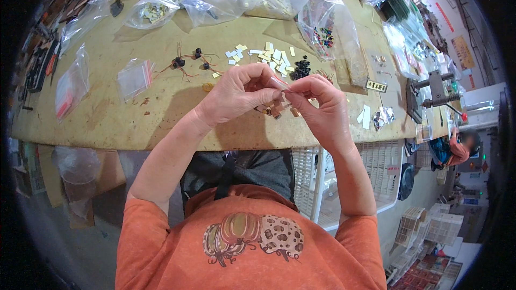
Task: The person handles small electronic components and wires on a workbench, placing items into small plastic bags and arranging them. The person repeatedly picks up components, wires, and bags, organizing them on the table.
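– In the head view, where are the hands seen?
– The left hand (pixel 228 96) and the right hand (pixel 327 104) are brought together near the centre of the frame, over the tan workbench (pixel 102 123).
– How is the grip formed?
– Thumb and fingertips are closed on each side, and a small pale piece (pixel 278 82) with a reddish edge is pinched between them. It is mostly covered by the fingers, so what it is cannot be told.
– What is seen just below the fingertips?
– Some small brownish parts (pixel 276 112) are partly hidden there; whether they are held or simply lie on the bench cannot be told.
– And around the hands?
– Pale and yellow pieces (pixel 275 58) are scattered at upper centre, with black round parts (pixel 301 69) heaped just beside them. Dark parts with reddish wires (pixel 179 63) are laid left of centre, and flat clear bags (pixel 134 79) with red edges farther left.
– What is placed toward the right?
– White strips (pixel 365 117) are laid right of the right hand, and a metal bench tool (pixel 437 92) with a red knob is seen nearer the right rim.
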